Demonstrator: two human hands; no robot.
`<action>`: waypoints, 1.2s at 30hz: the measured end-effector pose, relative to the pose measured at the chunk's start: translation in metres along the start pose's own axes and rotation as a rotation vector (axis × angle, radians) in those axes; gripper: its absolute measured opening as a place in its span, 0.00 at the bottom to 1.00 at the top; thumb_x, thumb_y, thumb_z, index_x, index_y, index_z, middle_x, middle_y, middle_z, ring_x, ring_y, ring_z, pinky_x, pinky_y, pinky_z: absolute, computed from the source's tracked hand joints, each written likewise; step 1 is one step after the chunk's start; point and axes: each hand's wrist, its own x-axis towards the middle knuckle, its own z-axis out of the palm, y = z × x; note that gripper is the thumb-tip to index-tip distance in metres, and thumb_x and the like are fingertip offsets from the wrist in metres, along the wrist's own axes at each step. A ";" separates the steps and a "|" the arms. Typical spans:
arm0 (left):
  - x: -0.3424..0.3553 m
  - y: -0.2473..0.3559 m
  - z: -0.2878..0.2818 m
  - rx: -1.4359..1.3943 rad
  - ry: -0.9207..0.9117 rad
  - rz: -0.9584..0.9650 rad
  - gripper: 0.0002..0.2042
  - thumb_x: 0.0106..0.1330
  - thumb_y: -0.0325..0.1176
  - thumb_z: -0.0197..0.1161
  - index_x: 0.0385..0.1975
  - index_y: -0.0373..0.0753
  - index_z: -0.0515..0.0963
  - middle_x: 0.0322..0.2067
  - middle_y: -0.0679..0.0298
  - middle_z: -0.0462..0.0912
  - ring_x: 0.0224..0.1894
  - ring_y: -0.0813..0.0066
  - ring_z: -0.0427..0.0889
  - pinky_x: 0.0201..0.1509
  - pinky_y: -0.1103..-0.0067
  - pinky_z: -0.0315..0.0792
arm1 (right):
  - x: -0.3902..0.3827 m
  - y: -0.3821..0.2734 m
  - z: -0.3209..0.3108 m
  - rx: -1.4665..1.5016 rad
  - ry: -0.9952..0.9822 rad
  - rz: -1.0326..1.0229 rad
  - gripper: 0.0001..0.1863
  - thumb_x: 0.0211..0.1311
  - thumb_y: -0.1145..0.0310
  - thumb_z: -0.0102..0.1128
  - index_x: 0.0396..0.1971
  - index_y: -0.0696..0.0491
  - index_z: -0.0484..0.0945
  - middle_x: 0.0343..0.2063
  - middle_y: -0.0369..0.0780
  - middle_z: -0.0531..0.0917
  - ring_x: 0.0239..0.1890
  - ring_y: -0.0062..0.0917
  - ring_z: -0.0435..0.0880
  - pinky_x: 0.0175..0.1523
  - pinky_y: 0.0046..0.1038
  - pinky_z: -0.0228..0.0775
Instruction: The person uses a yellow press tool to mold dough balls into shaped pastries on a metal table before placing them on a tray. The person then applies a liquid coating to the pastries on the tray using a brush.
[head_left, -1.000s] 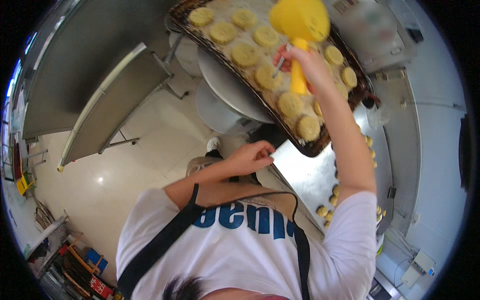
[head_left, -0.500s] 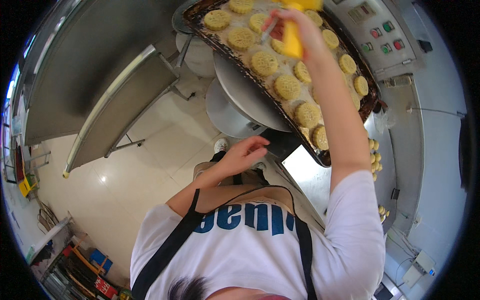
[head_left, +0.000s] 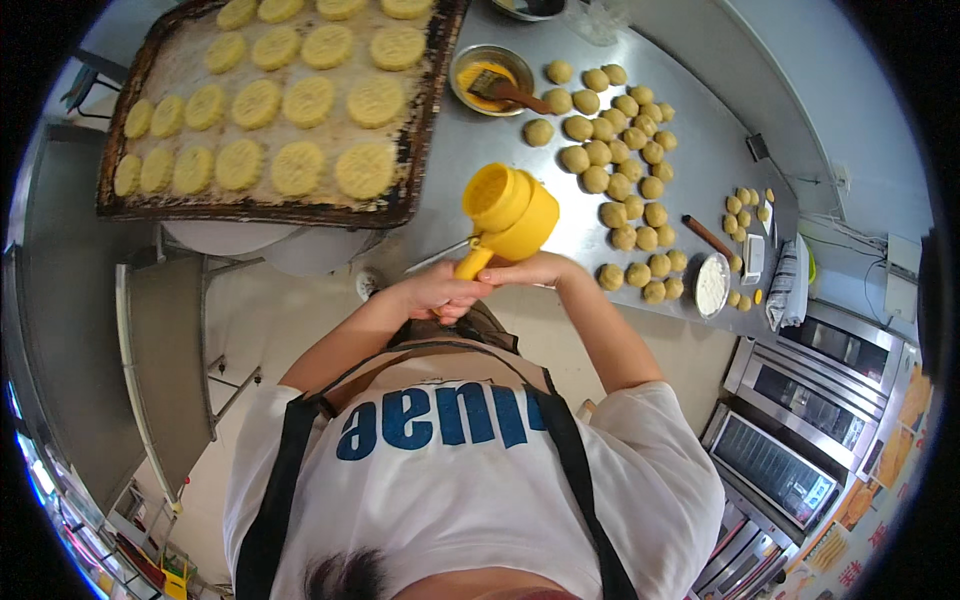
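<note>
My two hands meet in front of my waist on a yellow plastic mooncake press [head_left: 520, 222], its round cup tilted up toward the tray side. My left hand [head_left: 440, 288] is closed around the handle end, and a thin metal lever sticks out beside it. Against the handle, touching the left, my right hand [head_left: 530, 270] has its fingers closed too; some fingers are hidden. Ahead on the left lies a dark baking tray [head_left: 424, 150] bearing rows of patterned yellow pastries [head_left: 297, 168]. Many round dough balls [head_left: 597, 152] sit on the steel worktable [head_left: 460, 160] to the right.
A metal bowl [head_left: 526, 70] of orange-yellow liquid holds a pastry brush [head_left: 492, 86]. Further right are a rolling pin [head_left: 708, 238], a bowl of white powder [head_left: 711, 284] and a small white scale [head_left: 753, 260]. Ovens [head_left: 775, 468] stand at the lower right; a metal panel [head_left: 165, 370] is at left.
My view has turned right, from the tray to the worktable. My right hand has come back from over the tray with the press, and my left hand has taken hold of it.
</note>
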 end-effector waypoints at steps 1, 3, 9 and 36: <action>0.009 -0.011 -0.007 0.073 0.091 0.046 0.09 0.68 0.38 0.58 0.29 0.42 0.68 0.13 0.75 0.63 0.10 0.86 0.61 0.13 0.84 0.57 | -0.010 0.013 -0.025 -0.170 -0.037 0.127 0.29 0.57 0.55 0.65 0.54 0.57 0.74 0.48 0.42 0.81 0.50 0.26 0.78 0.55 0.30 0.70; 0.024 -0.028 -0.022 0.489 0.367 0.044 0.12 0.65 0.40 0.61 0.31 0.39 0.70 0.12 0.71 0.66 0.10 0.83 0.64 0.13 0.82 0.59 | -0.015 0.035 -0.080 -0.490 0.415 0.106 0.29 0.54 0.57 0.67 0.52 0.58 0.75 0.45 0.44 0.82 0.46 0.29 0.81 0.51 0.31 0.72; 0.039 -0.074 -0.053 0.869 0.835 0.235 0.17 0.62 0.46 0.63 0.28 0.35 0.74 0.13 0.65 0.70 0.15 0.75 0.71 0.20 0.75 0.66 | 0.050 0.049 -0.180 -1.063 1.318 -0.202 0.24 0.55 0.62 0.64 0.50 0.57 0.72 0.45 0.51 0.78 0.47 0.48 0.75 0.54 0.42 0.67; 0.021 -0.078 -0.078 0.829 0.590 0.086 0.20 0.61 0.47 0.61 0.42 0.35 0.76 0.19 0.57 0.80 0.15 0.67 0.78 0.21 0.73 0.73 | 0.067 0.027 0.031 -1.239 1.035 -0.601 0.14 0.46 0.67 0.67 0.35 0.53 0.80 0.39 0.42 0.83 0.48 0.39 0.80 0.57 0.42 0.68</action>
